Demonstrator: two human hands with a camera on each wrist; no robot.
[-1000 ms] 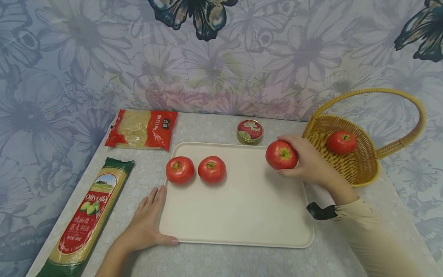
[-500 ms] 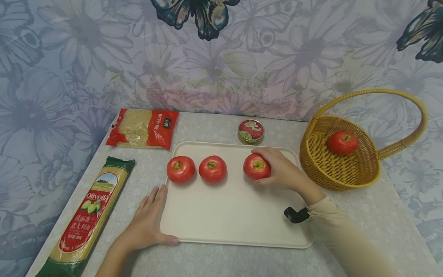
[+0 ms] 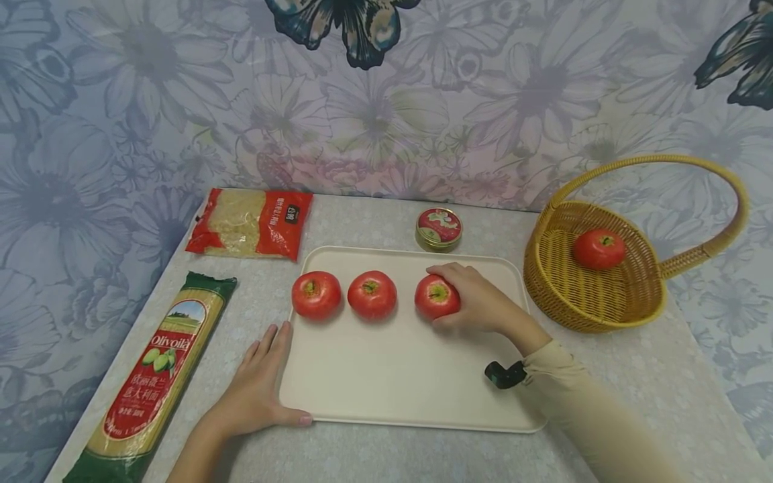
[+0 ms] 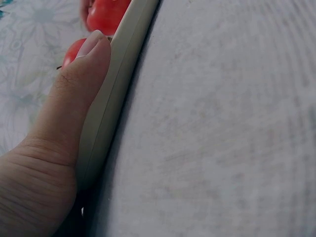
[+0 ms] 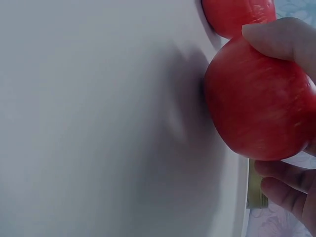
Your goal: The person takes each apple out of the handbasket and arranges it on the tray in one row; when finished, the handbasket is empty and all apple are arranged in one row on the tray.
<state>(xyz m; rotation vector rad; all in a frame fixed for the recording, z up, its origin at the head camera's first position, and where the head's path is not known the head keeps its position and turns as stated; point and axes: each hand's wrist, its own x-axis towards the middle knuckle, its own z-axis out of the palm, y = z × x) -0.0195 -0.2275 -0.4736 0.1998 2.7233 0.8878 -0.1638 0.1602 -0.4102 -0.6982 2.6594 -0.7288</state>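
My right hand (image 3: 477, 302) grips a red apple (image 3: 437, 297), thumb on its near side and fingers round the far side. The apple is low over the cream tray (image 3: 392, 376), its shadow close beside it in the right wrist view. To its left on the tray sit two more red apples, a middle apple (image 3: 372, 295) and a left apple (image 3: 316, 295) by the tray's edge. My left hand (image 3: 256, 386) rests at the tray's near left corner, fingers straight against the left side. Its thumb (image 4: 74, 94) lies along the tray's near edge.
A yellow wicker basket (image 3: 543, 295) with a tall handle stands at the right, holding one apple (image 3: 599, 249). Behind the tray is a small round tin (image 3: 438, 229). On the left lie a red pasta bag (image 3: 247, 223) and a long Olivoilà spaghetti pack (image 3: 153, 376).
My right hand has carried its apple left from beside the basket and lowered it over the tray, near the middle apple. The left hand has stayed at the tray's corner.
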